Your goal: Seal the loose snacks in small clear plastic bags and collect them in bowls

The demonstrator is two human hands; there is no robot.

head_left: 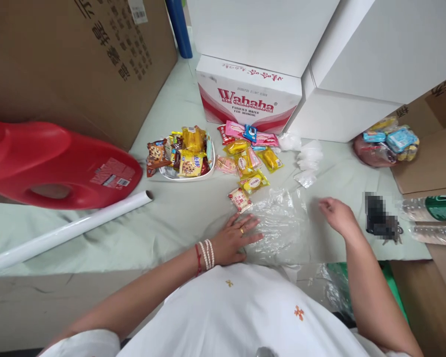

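Note:
My left hand (240,239) lies flat with its fingers spread, touching the left part of a clear plastic bag (282,225) on the table. Just beyond its fingertips is a small red-and-white snack packet (240,200). To the right of the bag, my right hand (337,215) is held with its fingers curled together, and nothing shows in them. Several yellow-wrapped snacks (253,182) lie loose past the bag. A white basket (188,177) holds a heap of wrapped snacks.
A red jug (63,166) and a white roll (74,230) lie at left. Behind stand a Wahaha carton (249,96) and white boxes (351,111). Crumpled clear plastic bags (309,161) lie near them. At right are a filled snack bag (386,144), keys (396,235) and bottles (431,208).

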